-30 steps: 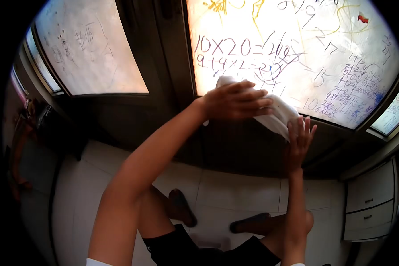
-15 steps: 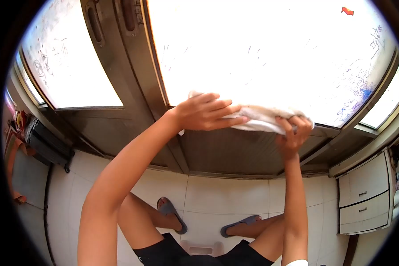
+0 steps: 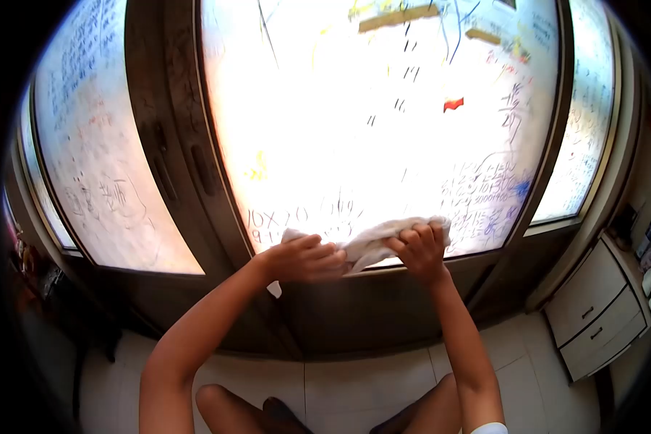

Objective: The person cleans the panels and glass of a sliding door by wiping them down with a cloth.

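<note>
A white cloth (image 3: pixel 372 237) is bunched and stretched between my two hands in front of the lower part of a bright door pane (image 3: pixel 325 159). My left hand (image 3: pixel 307 260) closes around its left end, slightly blurred, with one corner of the cloth hanging below the wrist. Fingers curled, my right hand (image 3: pixel 422 249) grips the other end near the pane's bottom right. Handwritten numbers, scribbles and a small red mark (image 3: pixel 453 105) cover the glass around the cloth. Whether the cloth presses on the glass I cannot tell.
Dark door frames (image 3: pixel 173 145) with recessed handles stand left of the pane, beside another scribbled pane (image 3: pixel 116 181). A white drawer cabinet (image 3: pixel 593 311) is at the right. Below are a tiled floor (image 3: pixel 362 387) and my bent knees.
The view has tilted up, showing more of the pane and its writing. Both hands still hold the cloth; it now sits in front of the pane's lower part rather than along its bottom edge.
</note>
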A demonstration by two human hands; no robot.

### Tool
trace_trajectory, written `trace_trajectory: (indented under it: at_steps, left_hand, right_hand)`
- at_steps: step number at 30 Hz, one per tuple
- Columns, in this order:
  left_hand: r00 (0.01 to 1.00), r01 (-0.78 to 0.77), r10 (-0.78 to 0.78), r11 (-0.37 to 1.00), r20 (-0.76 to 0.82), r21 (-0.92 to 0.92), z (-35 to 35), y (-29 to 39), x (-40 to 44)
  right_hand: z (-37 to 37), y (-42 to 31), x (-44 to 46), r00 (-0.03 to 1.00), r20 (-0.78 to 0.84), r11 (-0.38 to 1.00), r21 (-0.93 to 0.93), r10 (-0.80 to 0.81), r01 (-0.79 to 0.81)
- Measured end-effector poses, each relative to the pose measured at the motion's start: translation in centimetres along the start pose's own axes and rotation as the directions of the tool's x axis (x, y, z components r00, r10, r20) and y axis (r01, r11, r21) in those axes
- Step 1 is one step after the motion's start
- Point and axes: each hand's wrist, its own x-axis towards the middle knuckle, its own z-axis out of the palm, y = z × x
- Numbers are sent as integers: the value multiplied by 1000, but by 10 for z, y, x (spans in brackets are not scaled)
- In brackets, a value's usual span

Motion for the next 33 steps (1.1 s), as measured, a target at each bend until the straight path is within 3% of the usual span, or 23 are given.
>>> trace_trajectory:
  at_steps: [3, 6, 11, 13, 15, 17, 19, 21, 22, 25, 29, 30, 31, 33]
  left_hand:
    - [991, 133, -123, 946, -51, 296, -19, -49, 5]
    - [960, 275, -252, 929, -124, 245, -64, -118, 39]
    - [960, 281, -244, 846, -138, 453, -100, -213, 70]
    - [932, 353, -291, 867, -217, 352, -118, -239, 84]
    - [925, 381, -343, 828, -166, 412, -129, -266, 92]
    - [895, 370, -287, 906, -341, 208, -143, -290, 97]
    - [888, 410, -340, 890, -309, 200, -160, -308, 107]
    - [877, 352, -245, 913, -414, 205, -160, -329, 108]
    - [860, 361, -253, 915, -443, 178, -162, -334, 106]
    - [825, 382, -233, 902, -515, 203, -164, -358, 108]
    - [843, 423, -285, 875, -457, 234, -174, -381, 116]
    - [853, 362, -226, 905, -470, 222, -181, -378, 121]
    - [859, 300, -166, 930, -484, 213, -186, -376, 125]
    - [849, 324, -156, 908, -505, 264, -183, -377, 126]
  right_hand:
    - [-7, 35, 64, 993, -113, 999, -25, 25, -28]
    - [-15, 70, 137, 981, -187, 999, 25, 48, -44]
    - [-20, 117, 217, 955, -291, 993, -80, 61, -87]
    - [-19, 138, 249, 946, -320, 991, -97, 52, -87]
    - [-20, 156, 276, 950, -312, 985, -153, 34, -85]
    - [-16, 170, 296, 937, -346, 990, -108, 50, -93]
    - [-11, 184, 306, 926, -375, 984, -141, 47, -107]
    - [-14, 185, 322, 931, -364, 975, -198, 25, -104]
    - [-16, 183, 331, 917, -387, 965, -193, 90, -176]
    - [-11, 200, 357, 889, -454, 967, -195, 57, -162]
    - [-10, 231, 389, 810, -551, 966, -250, -203, 71]
    - [-13, 231, 391, 851, -484, 960, -269, -205, 78]
    - [-18, 231, 393, 934, -339, 949, -316, -109, -4]
    - [-16, 219, 388, 871, -476, 963, -268, -123, -10]
